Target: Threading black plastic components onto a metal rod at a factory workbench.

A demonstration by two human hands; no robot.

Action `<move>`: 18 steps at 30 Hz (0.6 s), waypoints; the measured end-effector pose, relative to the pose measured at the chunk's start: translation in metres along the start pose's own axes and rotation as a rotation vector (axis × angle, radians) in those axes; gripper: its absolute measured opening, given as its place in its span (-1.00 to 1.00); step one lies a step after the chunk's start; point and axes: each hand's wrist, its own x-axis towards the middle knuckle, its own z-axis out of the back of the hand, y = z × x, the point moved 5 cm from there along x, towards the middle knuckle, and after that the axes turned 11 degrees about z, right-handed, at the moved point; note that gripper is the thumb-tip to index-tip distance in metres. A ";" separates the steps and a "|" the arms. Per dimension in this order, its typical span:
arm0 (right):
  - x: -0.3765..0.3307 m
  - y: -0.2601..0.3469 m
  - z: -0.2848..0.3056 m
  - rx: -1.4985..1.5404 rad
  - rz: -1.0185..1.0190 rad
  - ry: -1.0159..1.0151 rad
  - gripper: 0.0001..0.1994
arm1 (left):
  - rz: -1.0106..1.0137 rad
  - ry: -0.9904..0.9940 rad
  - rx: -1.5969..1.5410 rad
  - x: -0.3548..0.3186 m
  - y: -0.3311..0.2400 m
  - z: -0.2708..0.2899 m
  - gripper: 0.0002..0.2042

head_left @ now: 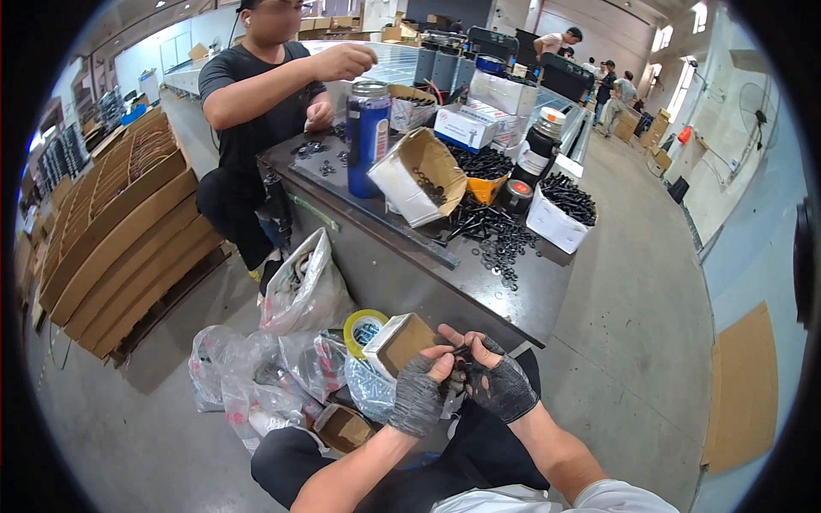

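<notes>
My left hand [421,389] and my right hand [499,379] both wear dark fingerless gloves and meet in front of my lap. Between their fingertips they pinch a small dark bolt [463,350], too small to make out in detail. Just left of my left hand sits a small open cardboard box [398,342]. A roll of yellow tape [363,326] lies beside that box. My knees in dark trousers show below.
A dark metal table [445,274] ahead carries open boxes of black bolts and washers [505,244], a blue canister [368,128] and white cartons. A person in a black shirt sits across it. Plastic bags [282,359] lie on the floor at left; stacked cardboard trays [120,222] stand further left.
</notes>
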 end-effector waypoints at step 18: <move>0.003 -0.020 0.015 0.115 -0.036 -0.055 -0.84 | 0.028 0.065 -0.032 0.002 0.000 -0.002 -0.80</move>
